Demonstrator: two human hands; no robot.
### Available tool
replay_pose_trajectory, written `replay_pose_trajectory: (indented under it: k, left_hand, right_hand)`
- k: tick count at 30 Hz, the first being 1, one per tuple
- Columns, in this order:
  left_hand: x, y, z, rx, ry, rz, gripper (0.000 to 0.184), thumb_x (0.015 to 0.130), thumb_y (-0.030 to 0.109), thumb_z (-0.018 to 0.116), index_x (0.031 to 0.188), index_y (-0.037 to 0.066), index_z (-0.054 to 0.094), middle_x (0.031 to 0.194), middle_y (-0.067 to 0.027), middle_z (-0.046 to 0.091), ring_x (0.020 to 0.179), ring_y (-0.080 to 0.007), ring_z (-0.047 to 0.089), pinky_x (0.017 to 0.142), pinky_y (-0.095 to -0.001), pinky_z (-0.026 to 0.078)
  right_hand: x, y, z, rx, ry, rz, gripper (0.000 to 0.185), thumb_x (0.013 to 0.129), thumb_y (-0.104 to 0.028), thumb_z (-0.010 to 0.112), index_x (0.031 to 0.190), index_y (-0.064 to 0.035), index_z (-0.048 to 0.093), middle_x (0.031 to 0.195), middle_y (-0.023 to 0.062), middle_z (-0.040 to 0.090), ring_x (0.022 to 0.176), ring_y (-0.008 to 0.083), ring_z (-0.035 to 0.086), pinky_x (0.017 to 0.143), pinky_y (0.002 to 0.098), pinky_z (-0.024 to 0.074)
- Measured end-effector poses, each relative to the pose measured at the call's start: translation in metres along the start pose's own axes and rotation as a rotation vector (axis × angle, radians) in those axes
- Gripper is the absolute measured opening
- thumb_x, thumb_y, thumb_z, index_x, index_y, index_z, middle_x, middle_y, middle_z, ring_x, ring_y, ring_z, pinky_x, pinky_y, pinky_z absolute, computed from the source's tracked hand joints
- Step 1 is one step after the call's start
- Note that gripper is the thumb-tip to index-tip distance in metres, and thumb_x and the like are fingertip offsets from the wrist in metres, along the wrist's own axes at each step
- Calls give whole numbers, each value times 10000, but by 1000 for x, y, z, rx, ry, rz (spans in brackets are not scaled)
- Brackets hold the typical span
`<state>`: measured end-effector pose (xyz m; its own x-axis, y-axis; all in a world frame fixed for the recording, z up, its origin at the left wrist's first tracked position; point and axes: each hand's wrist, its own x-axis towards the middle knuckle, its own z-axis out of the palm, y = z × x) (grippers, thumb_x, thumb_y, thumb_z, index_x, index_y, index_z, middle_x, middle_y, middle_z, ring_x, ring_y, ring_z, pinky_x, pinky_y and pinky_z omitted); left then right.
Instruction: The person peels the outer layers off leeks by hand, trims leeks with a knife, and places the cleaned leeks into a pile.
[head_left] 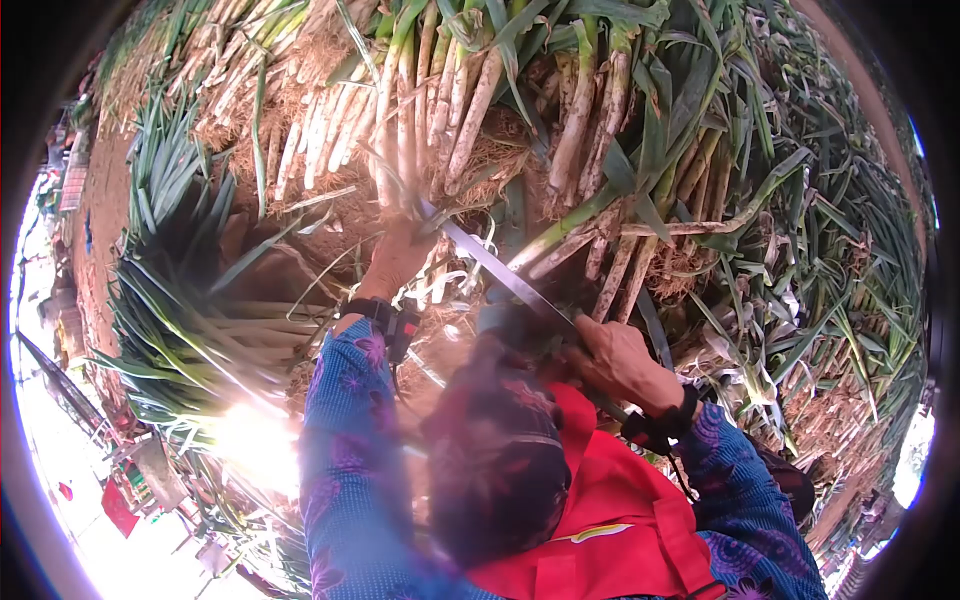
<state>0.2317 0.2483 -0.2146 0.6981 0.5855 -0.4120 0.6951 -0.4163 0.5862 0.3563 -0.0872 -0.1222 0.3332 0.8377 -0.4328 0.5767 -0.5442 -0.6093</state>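
Note:
My right hand (625,365) is closed around the handle of a long knife. Its straight blade (505,275) slants up and left, with the tip end beside my left hand (397,257). The fingers of that left hand are wrapped round the lower end of a leek (385,165), partly smeared by motion. Its pale stalk rises away from me among other leeks (470,110) with brown roots. Whether the blade touches the stalk, I cannot tell.
Leek piles (800,250) spread along the right, with more white stalks (330,130) at the back. A bundle of leeks (230,340) lies left of my forearm. Trimmings and brown soil cover the ground between. A red apron (610,500) and a dark rounded shape (495,460) fill the near side.

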Motion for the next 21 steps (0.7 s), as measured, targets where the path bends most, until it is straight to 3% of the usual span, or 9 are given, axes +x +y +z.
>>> replay_pose_trajectory:
  k: [2, 5, 13, 14, 17, 18, 21]
  left_hand:
    - [6, -15, 8, -25, 78, -9, 406, 857, 341, 640, 997, -40, 629, 856, -183, 618, 802, -291, 609, 760, -393, 459]
    - [14, -13, 0, -111, -59, -5, 413, 851, 344, 640, 969, -51, 615, 754, -166, 614, 722, -240, 572, 711, -386, 460]
    - [0, 9, 4, -212, 66, -14, 382, 858, 302, 625, 1033, -37, 636, 840, -115, 644, 789, -209, 564, 746, -345, 447]
    - [6, -9, 6, -279, 11, -57, 442, 888, 343, 548, 1104, -39, 599, 972, -236, 642, 879, -386, 605, 795, -450, 444]
    - [-5, 1, 6, -610, 15, -304, 318, 869, 302, 627, 987, 8, 659, 823, -19, 595, 768, -144, 495, 725, -305, 394]
    - [6, -12, 23, -555, 60, -159, 307, 878, 304, 619, 1015, 32, 660, 856, -10, 591, 792, -143, 495, 747, -297, 385]
    - [3, 22, 10, -538, -28, -267, 289, 881, 297, 615, 1019, 48, 667, 859, 9, 584, 778, -137, 491, 737, -285, 383]
  right_hand:
    - [5, 3, 9, -42, 37, -33, 303, 892, -323, 578, 955, -34, 512, 661, 227, 576, 674, 436, 585, 609, 514, 436]
    - [-21, 11, 26, 85, -32, 132, 296, 896, -320, 576, 955, -36, 517, 683, 226, 588, 693, 440, 591, 619, 513, 440]
    - [13, -5, 40, 66, 56, 39, 298, 908, -334, 574, 932, -43, 514, 685, 230, 590, 680, 443, 587, 591, 516, 435]
    - [7, -4, 40, 81, 43, 72, 301, 909, -339, 574, 929, -45, 514, 687, 230, 592, 679, 442, 588, 589, 517, 435]
    - [-20, 6, 34, 87, -10, 170, 311, 908, -362, 572, 919, -55, 517, 697, 230, 604, 690, 443, 599, 595, 522, 446]
    - [-23, 8, 32, 85, 2, 153, 319, 910, -374, 565, 911, -59, 520, 701, 230, 610, 698, 447, 602, 604, 528, 452]
    - [-6, -6, 28, 53, 15, 88, 326, 919, -379, 547, 913, -54, 519, 736, 223, 623, 730, 436, 608, 629, 525, 460]
